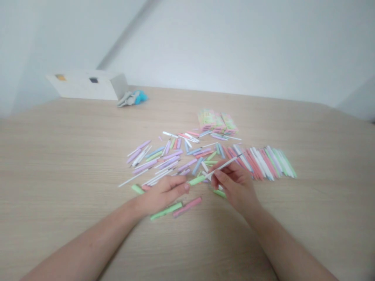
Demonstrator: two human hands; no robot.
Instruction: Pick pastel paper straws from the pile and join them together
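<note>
The left grip (164, 192) pinches a light green tube (197, 180), the right grip (236, 184) a slim, dark-tipped white stick (225, 164).

Green piece (197, 180) part-hidden by left hand (164, 194)

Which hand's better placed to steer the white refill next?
Right, likely: the right hand already has its fingertips at the white refill, while the left hand is holding the green pen barrel.
</note>
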